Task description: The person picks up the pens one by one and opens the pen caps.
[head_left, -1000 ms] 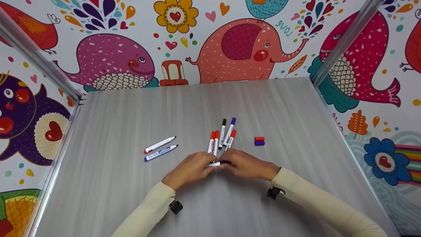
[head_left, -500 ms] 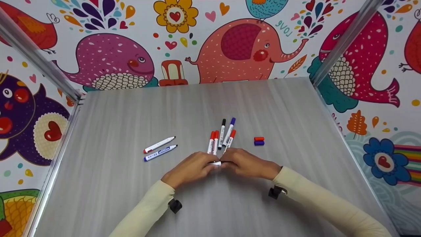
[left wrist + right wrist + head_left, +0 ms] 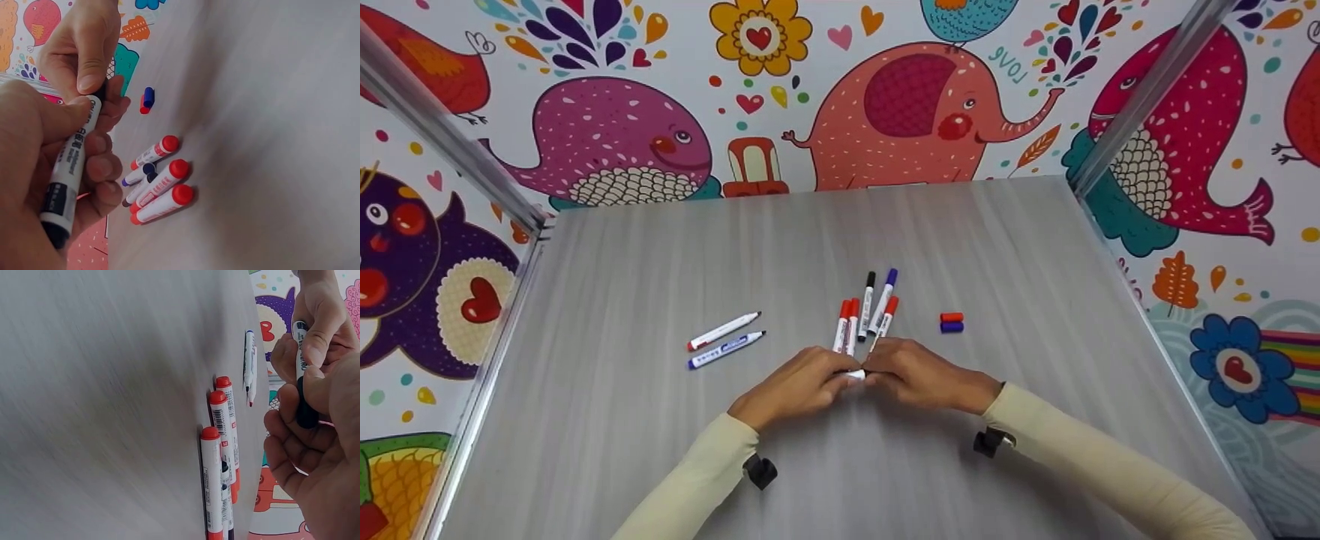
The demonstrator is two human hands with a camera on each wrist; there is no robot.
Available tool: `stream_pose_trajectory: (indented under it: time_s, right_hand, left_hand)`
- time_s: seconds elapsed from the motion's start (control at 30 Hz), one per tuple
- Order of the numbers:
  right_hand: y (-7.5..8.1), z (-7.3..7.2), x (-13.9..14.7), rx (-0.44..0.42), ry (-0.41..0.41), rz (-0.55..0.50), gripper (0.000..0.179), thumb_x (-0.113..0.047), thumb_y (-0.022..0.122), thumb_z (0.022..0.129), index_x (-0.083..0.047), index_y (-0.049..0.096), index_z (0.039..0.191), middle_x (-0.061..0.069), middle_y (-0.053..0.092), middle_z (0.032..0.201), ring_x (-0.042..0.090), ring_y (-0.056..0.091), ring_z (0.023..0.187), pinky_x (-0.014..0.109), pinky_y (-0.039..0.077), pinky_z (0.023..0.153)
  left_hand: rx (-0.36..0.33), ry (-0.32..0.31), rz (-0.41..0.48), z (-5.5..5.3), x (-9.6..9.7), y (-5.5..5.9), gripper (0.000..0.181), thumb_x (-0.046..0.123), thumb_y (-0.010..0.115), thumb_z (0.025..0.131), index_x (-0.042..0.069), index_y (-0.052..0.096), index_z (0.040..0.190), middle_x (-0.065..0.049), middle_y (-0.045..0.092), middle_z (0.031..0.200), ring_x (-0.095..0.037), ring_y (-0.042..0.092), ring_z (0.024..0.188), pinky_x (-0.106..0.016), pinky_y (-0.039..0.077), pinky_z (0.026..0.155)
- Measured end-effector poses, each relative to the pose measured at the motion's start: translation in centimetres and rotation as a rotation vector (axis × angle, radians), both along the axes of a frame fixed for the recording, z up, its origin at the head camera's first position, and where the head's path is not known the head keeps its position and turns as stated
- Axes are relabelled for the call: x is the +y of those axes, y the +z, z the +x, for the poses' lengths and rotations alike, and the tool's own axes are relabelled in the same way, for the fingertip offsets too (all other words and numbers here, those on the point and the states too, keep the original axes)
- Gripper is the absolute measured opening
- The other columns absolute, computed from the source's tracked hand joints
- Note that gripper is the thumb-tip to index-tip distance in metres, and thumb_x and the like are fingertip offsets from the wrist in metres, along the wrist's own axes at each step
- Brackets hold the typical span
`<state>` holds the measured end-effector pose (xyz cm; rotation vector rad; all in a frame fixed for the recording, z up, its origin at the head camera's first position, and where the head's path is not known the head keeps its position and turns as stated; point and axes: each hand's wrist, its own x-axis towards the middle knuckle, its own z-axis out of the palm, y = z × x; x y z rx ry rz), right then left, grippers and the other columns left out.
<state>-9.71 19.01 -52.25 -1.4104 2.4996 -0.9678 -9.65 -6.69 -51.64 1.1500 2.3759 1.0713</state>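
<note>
At the near middle of the table (image 3: 660, 450), the fingers of both hands meet on one marker (image 3: 70, 160). The left hand (image 3: 806, 379) curls its fingers and thumb round the white barrel; the right hand (image 3: 919, 373) pinches the black cap (image 3: 306, 405) at the other end. Fingers cover the joint, so I can't tell whether the cap is fully seated. Just beyond the hands lie five capped markers: two red-capped markers (image 3: 853, 322) side by side, a black-capped marker (image 3: 867, 307), a blue-capped marker (image 3: 883, 301) and a third red-capped marker (image 3: 888, 316). Farther right, a loose red cap (image 3: 952, 317) and blue cap (image 3: 952, 327) sit touching. To the left, two bare-tipped markers, one red-ended marker (image 3: 724, 331) and one blue-ended marker (image 3: 727, 350), lie near each other, aslant. Cream sleeves (image 3: 690, 480) reach to both wrists, and a cartoon-printed wall (image 3: 829, 82) stands behind.
</note>
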Motion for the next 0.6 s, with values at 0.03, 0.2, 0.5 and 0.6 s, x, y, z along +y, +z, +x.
stream_pose_trajectory:
  time_s: [0.03, 0.2, 0.5, 0.6]
  right_hand:
    - [0.03, -0.01, 0.01, 0.018, 0.003, -0.007, 0.013, -0.009, 0.072, 0.107, -0.008, 0.081, 0.116, 0.000, 0.077, 0.102, 0.014, 0.063, 0.091, 0.035, 0.058, 0.087]
    - [0.08, -0.03, 0.04, 0.079, 0.004, -0.022, 0.012, -0.007, 0.074, 0.105, -0.007, 0.081, 0.114, 0.001, 0.076, 0.101, 0.015, 0.063, 0.090, 0.035, 0.059, 0.087]
    - [-0.02, -0.09, 0.14, 0.087, 0.012, -0.004, 0.014, -0.008, 0.073, 0.106, -0.006, 0.081, 0.118, 0.002, 0.077, 0.108, 0.016, 0.064, 0.096, 0.036, 0.060, 0.094]
    - [-0.15, -0.17, 0.16, 0.113, 0.022, -0.013, 0.012, -0.008, 0.073, 0.106, -0.006, 0.080, 0.116, 0.002, 0.077, 0.106, 0.016, 0.064, 0.094, 0.036, 0.060, 0.092]
  left_hand:
    - [0.005, -0.002, 0.008, 0.00, 0.03, 0.00, 0.013, 0.009, 0.069, 0.109, 0.005, 0.080, 0.114, -0.002, 0.072, 0.092, -0.007, 0.054, 0.077, -0.026, 0.047, 0.072]
    - [0.026, -0.009, 0.043, 0.01, 0.15, -0.03, 0.013, 0.008, 0.068, 0.109, 0.005, 0.079, 0.115, -0.007, 0.076, 0.097, -0.007, 0.056, 0.080, -0.027, 0.050, 0.075]
    - [-0.013, -0.024, 0.048, -0.05, 0.16, 0.04, 0.015, 0.006, 0.066, 0.109, 0.000, 0.079, 0.115, -0.014, 0.075, 0.095, -0.006, 0.054, 0.078, -0.025, 0.047, 0.071]
    - [-0.040, -0.023, 0.040, -0.10, 0.17, 0.10, 0.016, 0.006, 0.066, 0.110, 0.002, 0.079, 0.116, -0.015, 0.075, 0.096, -0.006, 0.053, 0.076, -0.024, 0.045, 0.070]
